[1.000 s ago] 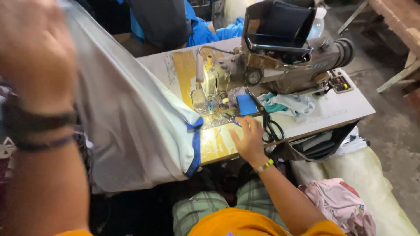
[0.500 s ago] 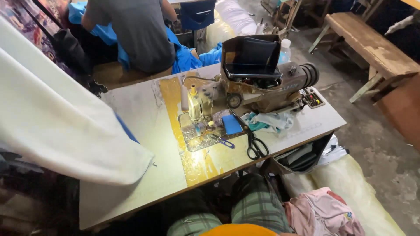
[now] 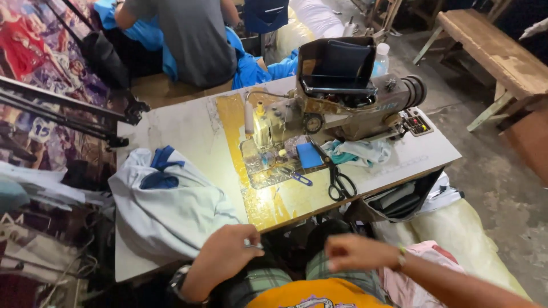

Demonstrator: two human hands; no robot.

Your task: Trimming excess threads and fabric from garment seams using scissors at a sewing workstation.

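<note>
The left hand (image 3: pixel 228 251) hangs at the near edge of the sewing table (image 3: pixel 188 131), its fingers curled loosely around something small and pale that is too blurred to name, just beside the heaped white garment with blue trim (image 3: pixel 165 199) lying on the table's left part; the right hand (image 3: pixel 357 252) hovers below the table edge over the lap, fingers bunched and blurred, so I cannot tell whether it holds anything. Farther up the table stand the sewing machine (image 3: pixel 348 97), black scissors (image 3: pixel 339 181), small blue-handled snips (image 3: pixel 297 178) and a crumpled white and teal cloth (image 3: pixel 359 153), while another person in a grey shirt (image 3: pixel 197 40) sits beyond the far edge.
</note>
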